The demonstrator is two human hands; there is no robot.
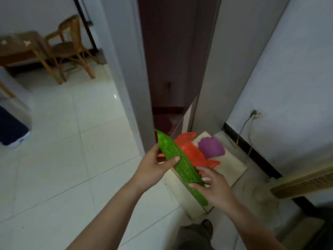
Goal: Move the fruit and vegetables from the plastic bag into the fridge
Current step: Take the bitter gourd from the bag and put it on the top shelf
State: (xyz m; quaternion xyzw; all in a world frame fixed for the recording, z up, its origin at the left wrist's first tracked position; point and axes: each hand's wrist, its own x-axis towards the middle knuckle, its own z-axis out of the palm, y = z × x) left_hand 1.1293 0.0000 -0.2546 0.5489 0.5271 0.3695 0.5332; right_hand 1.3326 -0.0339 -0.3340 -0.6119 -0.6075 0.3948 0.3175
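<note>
We are gripping the bitter gourd (181, 168) with our left hand (153, 168), thumb curling over its middle, while our right hand (216, 190) is pinching its lower end only lightly. It is hanging above the orange plastic bag (189, 150), which is lying at one o'clock with a purple vegetable (210, 147) beside it. Letting go unevenly, we are risking a drop onto the tiled floor (72, 141).

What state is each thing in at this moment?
Bitter gourd: held tilted by both hands.
Left hand: grips the gourd's upper half.
Right hand: holds its lower half.
Red plastic bag: lying flat on the white box.
Purple vegetable: out of the bag, beside it.
Plug: in the wall socket.
</note>
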